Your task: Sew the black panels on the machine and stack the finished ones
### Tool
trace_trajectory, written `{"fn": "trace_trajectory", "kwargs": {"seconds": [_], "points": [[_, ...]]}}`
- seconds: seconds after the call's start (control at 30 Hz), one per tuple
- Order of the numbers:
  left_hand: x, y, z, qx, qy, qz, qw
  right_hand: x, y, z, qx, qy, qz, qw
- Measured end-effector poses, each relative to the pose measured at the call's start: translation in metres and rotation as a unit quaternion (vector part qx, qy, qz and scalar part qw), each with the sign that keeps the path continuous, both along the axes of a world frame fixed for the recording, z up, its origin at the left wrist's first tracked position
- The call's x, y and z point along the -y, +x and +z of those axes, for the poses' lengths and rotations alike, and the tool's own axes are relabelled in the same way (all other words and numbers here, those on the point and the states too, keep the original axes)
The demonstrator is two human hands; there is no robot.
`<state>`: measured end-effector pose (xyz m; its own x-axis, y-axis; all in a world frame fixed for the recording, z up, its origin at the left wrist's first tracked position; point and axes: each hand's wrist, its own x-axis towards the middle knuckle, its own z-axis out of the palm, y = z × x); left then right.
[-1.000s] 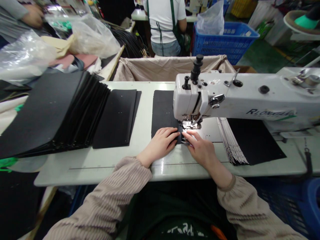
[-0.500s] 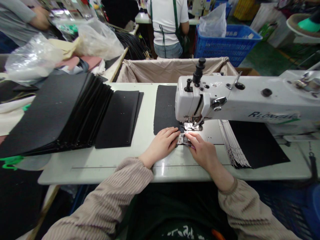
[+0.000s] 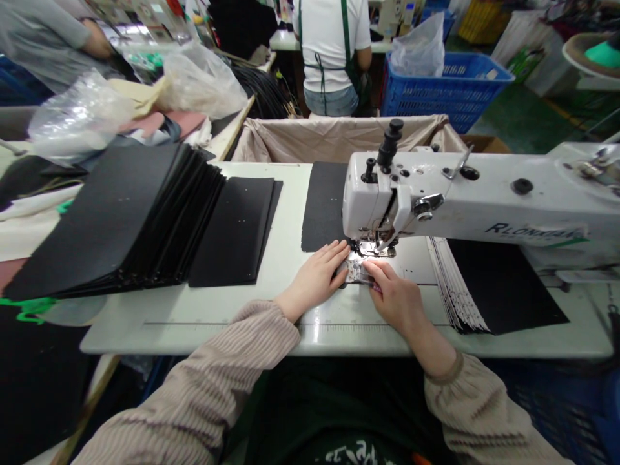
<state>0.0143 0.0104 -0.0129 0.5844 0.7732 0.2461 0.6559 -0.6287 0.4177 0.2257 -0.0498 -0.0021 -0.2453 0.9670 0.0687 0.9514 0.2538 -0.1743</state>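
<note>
A black panel (image 3: 323, 205) lies on the pale sewing table (image 3: 194, 313), its right side running behind the head of the white sewing machine (image 3: 455, 200). My left hand (image 3: 316, 276) rests flat at the panel's near corner, fingertips beside the presser foot, fingers stretched out. Just right of it, my right hand (image 3: 396, 294) has its thumb and fingers closed at the metal guide plate (image 3: 357, 270) in front of the needle area. What those fingers pinch, if anything, is too small to tell.
Left of the panel are a few flat black pieces (image 3: 235, 232) and a tall black stack (image 3: 111, 213). Light-edged black pieces (image 3: 504, 284) lie under the machine arm. Behind stand a cloth-lined bin (image 3: 310, 139), a blue crate (image 3: 436, 90) and a person in white (image 3: 332, 58).
The black panel has shifted slightly away from me along the machine, and more of the metal plate shows between my hands. The whole view has moved a little.
</note>
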Motion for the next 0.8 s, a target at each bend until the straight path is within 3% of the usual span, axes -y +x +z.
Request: {"fn": "trace_trajectory", "kwargs": {"seconds": [0.6, 0.8], "points": [[-0.0019, 0.0024, 0.0001, 0.01, 0.014, 0.015, 1.0, -0.0001, -0.0007, -0.0004, -0.008, 0.003, -0.009, 1.0], [-0.0025, 0.0015, 0.0021, 0.036, 0.031, 0.053, 0.997, 0.0011, -0.0009, 0.0013, -0.008, 0.006, -0.015, 1.0]]}}
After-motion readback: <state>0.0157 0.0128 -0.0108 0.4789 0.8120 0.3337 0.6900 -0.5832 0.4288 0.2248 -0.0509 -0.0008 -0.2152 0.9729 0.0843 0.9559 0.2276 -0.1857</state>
